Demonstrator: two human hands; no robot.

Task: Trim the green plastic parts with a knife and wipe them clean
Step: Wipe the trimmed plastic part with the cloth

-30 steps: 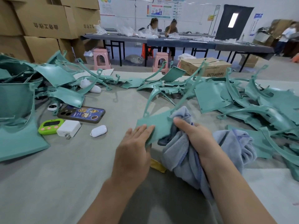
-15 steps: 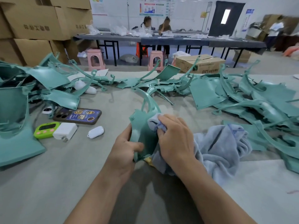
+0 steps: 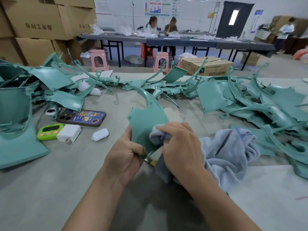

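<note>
A: Where is the curved green plastic part (image 3: 147, 120)?
B: At the frame's centre, raised above the grey table (image 3: 41, 189), its lower edge pinched in the curled fingers of the left hand (image 3: 124, 157).
A: And the right hand (image 3: 181, 147)?
B: Its fingers curl round a bunched pale blue cloth (image 3: 230, 152), pressing it on the part's face; the cloth's tail lies at centre right, beside heaped green parts (image 3: 270, 104).

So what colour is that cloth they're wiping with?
Pale grey-blue; the cloth shows best in the head view, bunched in the right hand.
</note>
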